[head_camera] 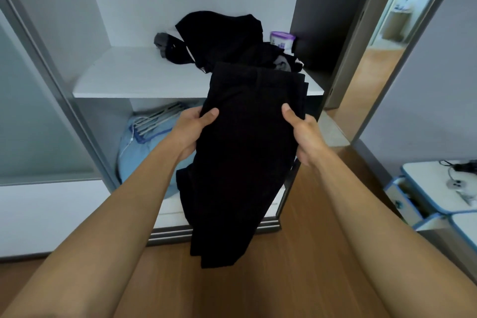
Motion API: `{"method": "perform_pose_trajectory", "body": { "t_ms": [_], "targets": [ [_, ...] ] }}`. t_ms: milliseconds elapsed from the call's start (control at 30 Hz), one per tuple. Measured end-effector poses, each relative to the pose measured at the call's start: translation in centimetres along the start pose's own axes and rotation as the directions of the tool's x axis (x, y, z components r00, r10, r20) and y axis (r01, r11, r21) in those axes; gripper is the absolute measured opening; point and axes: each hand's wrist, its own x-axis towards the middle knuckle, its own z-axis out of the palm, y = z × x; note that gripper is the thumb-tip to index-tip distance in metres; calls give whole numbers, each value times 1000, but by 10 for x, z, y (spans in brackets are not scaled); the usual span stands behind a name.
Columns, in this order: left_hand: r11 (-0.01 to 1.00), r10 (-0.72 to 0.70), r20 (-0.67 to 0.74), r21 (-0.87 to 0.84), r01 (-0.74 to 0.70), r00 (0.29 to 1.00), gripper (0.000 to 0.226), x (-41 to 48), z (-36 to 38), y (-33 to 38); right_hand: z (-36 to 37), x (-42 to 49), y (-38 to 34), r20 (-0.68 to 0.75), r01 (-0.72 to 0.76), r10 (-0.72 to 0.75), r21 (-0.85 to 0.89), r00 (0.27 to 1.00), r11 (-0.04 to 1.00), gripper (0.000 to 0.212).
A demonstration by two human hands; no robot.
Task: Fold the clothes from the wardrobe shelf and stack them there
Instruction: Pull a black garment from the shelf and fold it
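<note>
head view: long black folded garment of dark woven cloth (247, 152), held in front of the open wardrobe, its upper edge over the front right part of the flat white wardrobe shelf (144, 77) and its lower end hanging free above the floor; whether the upper edge rests on the shelf cannot be told. left hand (189, 131) grips the garment's left edge, thumb pressed on top, the other fingers hidden beneath the cloth. right hand (305, 137) grips the right edge in the same manner, thumb on top, fingers out of sight below. behind the garment, on the rear right of the shelf, lies a loose heap of black clothes (224, 36), with a crumpled grey cloth (161, 42) touching its left side and a small white tub with a purple lid (282, 39) just beside its right side. in the compartment below the shelf sits a rounded light blue fabric bundle (134, 160), with pale slatted hangers (160, 116) lying on top of it. brown wooden plank floor (284, 279) runs beneath the arms. at far right stands a white side table with blue edging (423, 178), its drawer pulled open.
</note>
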Motion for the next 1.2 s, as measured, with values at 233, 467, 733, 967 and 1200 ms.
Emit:
{"method": "perform_pose_trajectory", "body": {
  "t_ms": [233, 467, 733, 967, 1200],
  "targets": [
    [999, 9, -262, -29, -18, 965, 23, -4, 13, 18, 9, -9, 0, 152, -79, 72, 39, 986, 996, 36],
    [983, -170, -169, 38, 178, 971, 53, -16, -10, 7, 18, -21, 22, 112, -60, 62, -25, 992, 998, 28],
    [980, -144, -9, 141, 144, 990, 40, -33, -22, -36, 14, 0, -22, 9, -380, 381, 114, 925, 918, 25],
    [979, -190, -141, -102, 177, 972, 27, -22, -11, -20, 8, -46, 36, 165, -270, 269, -14, 949, 963, 29],
    [964, -264, 108, -12, 266, 959, 64, -44, -47, -38, 12, -37, 28, 24, -319, 318, 109, 948, 942, 34]
  ]
}}
